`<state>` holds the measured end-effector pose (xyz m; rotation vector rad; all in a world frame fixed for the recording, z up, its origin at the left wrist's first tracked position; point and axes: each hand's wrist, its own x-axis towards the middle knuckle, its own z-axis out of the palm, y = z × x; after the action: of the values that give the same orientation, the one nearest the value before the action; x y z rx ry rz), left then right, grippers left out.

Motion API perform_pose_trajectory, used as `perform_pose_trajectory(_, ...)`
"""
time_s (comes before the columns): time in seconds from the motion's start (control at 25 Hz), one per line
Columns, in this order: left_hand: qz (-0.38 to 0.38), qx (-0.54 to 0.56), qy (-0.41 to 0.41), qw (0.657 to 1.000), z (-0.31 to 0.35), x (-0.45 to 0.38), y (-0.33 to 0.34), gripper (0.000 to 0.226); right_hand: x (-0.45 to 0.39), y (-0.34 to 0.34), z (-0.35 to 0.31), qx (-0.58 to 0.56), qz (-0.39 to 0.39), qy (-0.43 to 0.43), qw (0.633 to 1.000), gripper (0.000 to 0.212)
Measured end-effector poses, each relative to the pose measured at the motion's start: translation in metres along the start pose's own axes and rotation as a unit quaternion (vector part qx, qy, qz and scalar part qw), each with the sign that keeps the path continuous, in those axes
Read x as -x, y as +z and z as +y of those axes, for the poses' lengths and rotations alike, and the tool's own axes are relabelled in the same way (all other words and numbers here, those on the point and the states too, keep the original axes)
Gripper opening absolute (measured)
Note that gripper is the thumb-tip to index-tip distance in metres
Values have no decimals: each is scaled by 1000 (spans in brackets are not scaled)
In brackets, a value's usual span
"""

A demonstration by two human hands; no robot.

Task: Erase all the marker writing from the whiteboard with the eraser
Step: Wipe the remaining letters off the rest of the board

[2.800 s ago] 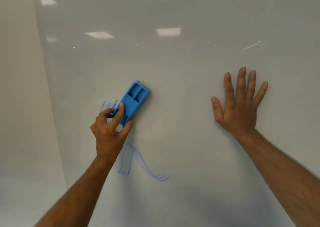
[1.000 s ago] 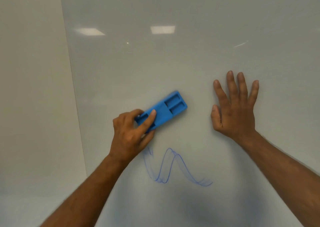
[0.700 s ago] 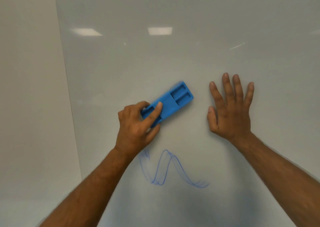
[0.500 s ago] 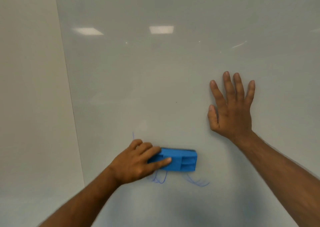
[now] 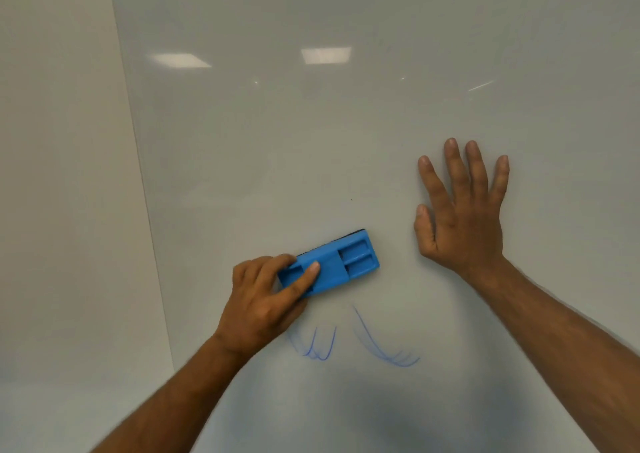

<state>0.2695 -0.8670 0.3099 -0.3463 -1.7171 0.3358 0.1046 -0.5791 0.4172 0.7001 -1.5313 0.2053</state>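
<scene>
Eraser (image 5: 329, 265) strokes have cut the blue scribble's peak away since a second ago, leaving two low marker remnants (image 5: 320, 348) on the whiteboard (image 5: 346, 141). Left hand (image 5: 266, 300) grips the eraser just above them; right hand (image 5: 460, 217) rests flat, fingers spread. By my judgement, one lower pass finishes it.

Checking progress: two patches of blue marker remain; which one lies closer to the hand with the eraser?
The left patch, short looped strokes just below the left hand. The right patch is a longer curve farther out.
</scene>
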Motion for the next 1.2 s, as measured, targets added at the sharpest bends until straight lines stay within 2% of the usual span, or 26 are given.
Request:
perform_pose_trajectory(0.08,-16,0,33,999,9,11,3,53,0,0,0,-2,0,0,1000,68)
perform_pose_trajectory(0.16,-53,4,102,993,15,29,5,55,0,1,0,-4,2,1,1000,67)
perform_pose_trajectory(0.32,-137,32,229,963,27,67,1,44,0,1,1,-1,-1,2,1000,66)
perform_pose_trajectory(0.44,-163,43,267,949,28,83,-1,41,1,1,0,0,-2,2,1000,65)
perform_pose_trajectory(0.56,-150,22,230,961,15,83,-3,45,1,1,0,0,-1,0,1000,64)
perform_pose_trajectory(0.64,-128,2,163,978,6,75,-8,48,1,1,0,-1,-3,2,1000,65)
perform_pose_trajectory(0.76,-42,-24,-25,998,-10,48,-18,49,1,1,0,0,-1,2,1000,64)
perform_pose_trajectory(0.84,3,-26,-166,986,-20,33,-22,52,1,1,0,-1,2,1,1000,63)
perform_pose_trajectory(0.92,19,-6,-249,968,-24,27,-21,57,1,1,0,-1,3,0,1000,63)
perform_pose_trajectory(1.0,15,0,-247,969,-19,29,-20,57,1,1,1,-2,3,1,1000,63)
perform_pose_trajectory(1.12,-34,-13,-117,993,-7,47,-18,49,2,2,0,-1,7,1,1000,63)
perform_pose_trajectory(1.2,-79,-18,-32,996,3,69,-14,50,2,3,0,2,4,0,1000,63)
